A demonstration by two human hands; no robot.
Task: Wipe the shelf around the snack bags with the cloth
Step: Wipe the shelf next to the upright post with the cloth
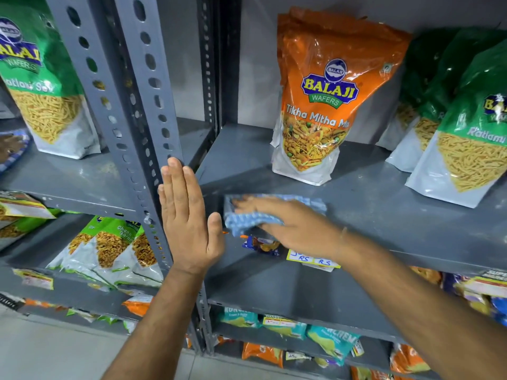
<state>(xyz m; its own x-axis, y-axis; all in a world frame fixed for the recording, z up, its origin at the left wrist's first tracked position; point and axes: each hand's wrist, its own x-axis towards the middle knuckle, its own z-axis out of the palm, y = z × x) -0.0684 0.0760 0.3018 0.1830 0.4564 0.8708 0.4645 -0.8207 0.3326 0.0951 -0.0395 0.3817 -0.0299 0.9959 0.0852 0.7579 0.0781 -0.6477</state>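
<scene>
Cloth [248, 225] under flat R grip [290, 223], on shelf [389, 215].

Bare table [384, 215] runs open across the middle of the frame, in front of the orange bag [315, 100] at upper centre. Green bags [466, 149] crowd the right edge, and the tall perforated upright [137, 105] walls off the left of centre.

1. A plain grey wall [255, 86] closes the far side behind the racks.
2. Two grey perforated posts [129, 86] rise left of centre, side by side.
3. Right of them the grey metal shelf [384, 209] shows dull scuffs; lower boards [274, 289] sit beneath it.
4. Pale floor [41, 349] shows at near left.
5. Light is even, shadows soft.
</scene>
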